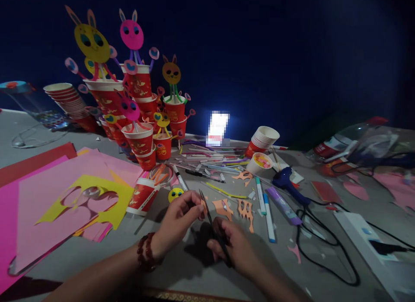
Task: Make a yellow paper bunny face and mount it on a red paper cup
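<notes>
My left hand (178,217), with a dark red bead bracelet (146,252) at its wrist, pinches a small piece of orange paper (204,207). Black scissors (212,222) are gripped in my right hand (238,250), their blades pointing up and away beside that paper. Whether the blades touch it I cannot tell. Just beyond my hands lie cut orange paper scraps (223,208) and a yellow pipe cleaner (223,190). A round yellow face cutout (175,194) sits behind my left hand. To the right are a green-capped marker (260,196) and a blue-capped marker (269,217).
Red paper cups (139,142) topped with rabbit figures stand stacked at back left. Coloured paper sheets (39,207) cover the left side. On the right, a blue glue gun (290,185) trails a black cord (327,276). A bright screen (218,126) stands at the back.
</notes>
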The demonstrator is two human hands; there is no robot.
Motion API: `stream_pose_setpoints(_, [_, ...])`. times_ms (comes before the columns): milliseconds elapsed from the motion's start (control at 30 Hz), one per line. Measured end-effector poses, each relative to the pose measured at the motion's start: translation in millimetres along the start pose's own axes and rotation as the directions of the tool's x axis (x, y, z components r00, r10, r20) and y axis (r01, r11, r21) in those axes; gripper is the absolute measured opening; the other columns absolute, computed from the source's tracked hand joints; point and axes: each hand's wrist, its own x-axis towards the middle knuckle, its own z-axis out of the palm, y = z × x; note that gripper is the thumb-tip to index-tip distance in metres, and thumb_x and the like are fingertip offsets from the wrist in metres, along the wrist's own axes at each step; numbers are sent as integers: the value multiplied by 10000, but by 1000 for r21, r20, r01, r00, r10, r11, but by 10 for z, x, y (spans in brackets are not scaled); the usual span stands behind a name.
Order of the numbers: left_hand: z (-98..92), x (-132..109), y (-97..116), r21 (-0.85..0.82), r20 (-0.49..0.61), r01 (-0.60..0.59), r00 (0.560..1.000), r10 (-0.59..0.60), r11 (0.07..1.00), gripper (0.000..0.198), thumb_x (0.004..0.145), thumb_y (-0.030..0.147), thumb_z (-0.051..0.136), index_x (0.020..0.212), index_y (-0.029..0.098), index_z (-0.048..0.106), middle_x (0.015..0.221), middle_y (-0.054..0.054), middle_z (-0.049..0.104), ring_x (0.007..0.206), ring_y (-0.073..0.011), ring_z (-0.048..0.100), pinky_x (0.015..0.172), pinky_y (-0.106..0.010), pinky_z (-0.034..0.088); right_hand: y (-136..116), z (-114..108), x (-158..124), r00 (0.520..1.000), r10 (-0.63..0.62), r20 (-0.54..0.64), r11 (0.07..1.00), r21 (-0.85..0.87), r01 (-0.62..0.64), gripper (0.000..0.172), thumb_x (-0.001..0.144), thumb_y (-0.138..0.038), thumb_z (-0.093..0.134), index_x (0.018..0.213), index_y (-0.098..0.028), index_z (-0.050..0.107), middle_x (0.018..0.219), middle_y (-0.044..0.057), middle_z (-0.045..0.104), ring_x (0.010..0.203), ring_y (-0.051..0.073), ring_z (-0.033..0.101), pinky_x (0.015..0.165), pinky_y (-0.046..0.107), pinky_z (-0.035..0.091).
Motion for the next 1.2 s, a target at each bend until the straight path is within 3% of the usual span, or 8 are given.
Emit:
stream_pose_setpoints(167, [0,13,5,-16,-5,9,1000,-9,1000,210,840,317,676,772,171,541,744,8,553,650,-114,509,643,-237,420,-11,8,5,1000,1,21,997,77,-3,373,734,-439,706,672,-237,399,530,-75,462,462,106,466,465,223,335])
stream_pose_setpoints(533, [-18,4,-15,-12,8,-2,1000,2,1000,188,852,293,662,775,170,542,751,6,562,659,-113,512,652,-236,419,65,-13,24,999,-36,29,999,35,35,490,730,-603,685,659,-235,368,513,-87,414,430,86,428,422,204,297])
stream_pose_setpoints(867, [-40,24,-2,24,30,-17,999,16,1000,183,864,290,635,779,170,528,739,4,550,674,-124,511,660,-244,418,18,-69,51,1000,-8,-24,1000,-26,8,516,695,-541,743,602,-231,342,477,-105,362,378,62,383,382,188,247])
stream_pose_setpoints(1000, [-44,26,8,44,31,-11,999,10,999,191,865,298,631,769,167,531,750,-4,567,674,-126,513,664,-250,412,-17,-115,47,994,-17,-107,1000,20,19,456,673,-487,778,638,-222,408,504,-85,462,420,87,473,425,196,355])
stream_pose_setpoints(1100, [-36,21,-9,56,28,2,1000,-3,998,192,859,302,640,767,164,543,749,-4,569,679,-127,511,661,-246,405,-55,-121,31,976,-120,-183,988,78,136,351,658,-410,802,755,-207,532,666,-26,614,581,130,575,560,230,473])
stream_pose_setpoints(1200, [-14,3,-59,94,45,41,998,-45,995,193,851,311,648,769,160,559,736,-4,575,680,-128,511,643,-237,394,-64,-94,30,949,-176,-263,970,115,212,324,655,-342,806,833,-201,576,761,5,665,629,148,601,601,251,505])
